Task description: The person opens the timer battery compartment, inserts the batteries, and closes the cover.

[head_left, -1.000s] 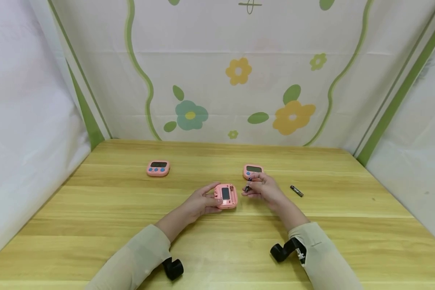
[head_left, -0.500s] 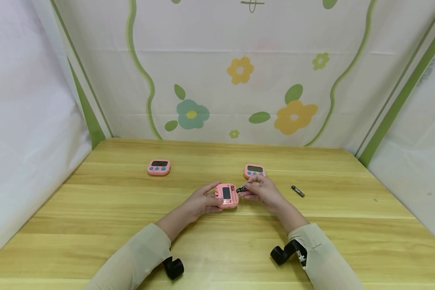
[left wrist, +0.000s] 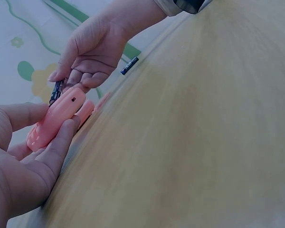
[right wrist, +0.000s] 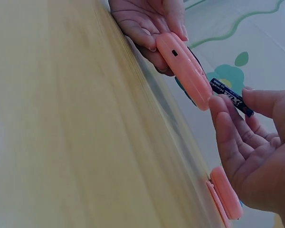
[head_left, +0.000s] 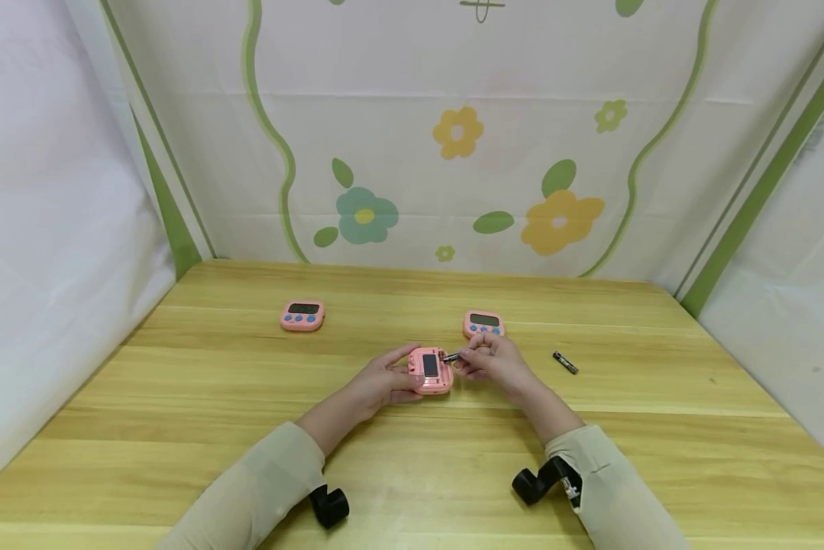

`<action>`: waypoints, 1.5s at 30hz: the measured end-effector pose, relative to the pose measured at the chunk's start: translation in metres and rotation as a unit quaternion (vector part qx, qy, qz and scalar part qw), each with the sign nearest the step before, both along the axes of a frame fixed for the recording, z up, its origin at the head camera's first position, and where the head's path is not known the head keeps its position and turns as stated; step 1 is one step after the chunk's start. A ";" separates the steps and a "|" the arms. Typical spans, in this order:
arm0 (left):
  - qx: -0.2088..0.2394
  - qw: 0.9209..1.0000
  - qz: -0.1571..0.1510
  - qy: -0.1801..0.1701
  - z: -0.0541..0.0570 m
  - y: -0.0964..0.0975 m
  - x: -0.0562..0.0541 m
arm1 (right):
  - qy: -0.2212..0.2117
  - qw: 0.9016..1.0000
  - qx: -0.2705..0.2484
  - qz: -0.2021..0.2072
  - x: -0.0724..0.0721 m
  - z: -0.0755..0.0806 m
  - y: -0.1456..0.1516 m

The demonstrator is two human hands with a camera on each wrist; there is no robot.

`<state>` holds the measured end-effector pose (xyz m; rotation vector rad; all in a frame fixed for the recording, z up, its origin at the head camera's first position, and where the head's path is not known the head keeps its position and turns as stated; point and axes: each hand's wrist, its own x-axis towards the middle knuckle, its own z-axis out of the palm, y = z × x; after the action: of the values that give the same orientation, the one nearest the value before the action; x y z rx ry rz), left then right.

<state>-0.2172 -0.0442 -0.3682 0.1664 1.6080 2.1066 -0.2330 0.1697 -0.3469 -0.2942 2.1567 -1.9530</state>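
Observation:
My left hand grips a pink digital timer, its back with the open battery compartment turned up. A dark battery with white lettering is pinched between thumb and fingers of my right hand. In the head view the battery's left end meets the top of the compartment, while the rest sticks out to the right, tilted. Whether that end sits inside is too small to tell. From the right wrist view, the timer's edge hides the compartment.
Another battery lies on the wooden table to the right. One pink timer with blue buttons rests at the back left, and a second timer sits just behind my right hand. Beside it is a thin pink piece.
My right hand has brought the battery leftward to the timer and turned it so that one end meets the compartment. The left hand keeps its grip on the timer, nearly still.

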 end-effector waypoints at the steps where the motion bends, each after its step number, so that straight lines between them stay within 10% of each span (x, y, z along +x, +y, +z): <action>1: 0.000 1.000 -0.001 0.001 0.000 0.000 0.000 | 0.003 1.000 0.007 -0.002 0.000 0.000 -0.001; 28: 0.011 1.000 0.004 0.000 -0.003 0.000 -0.002 | -0.036 0.990 -0.109 0.078 0.001 -0.001 0.004; 45: 0.007 1.000 0.011 -0.005 0.000 0.001 0.000 | -0.058 0.988 -0.070 0.122 0.001 -0.002 0.004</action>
<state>-0.2174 -0.0437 -0.3681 0.1430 1.5957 2.1333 -0.2320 0.1736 -0.3490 -0.4343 1.8199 -1.9319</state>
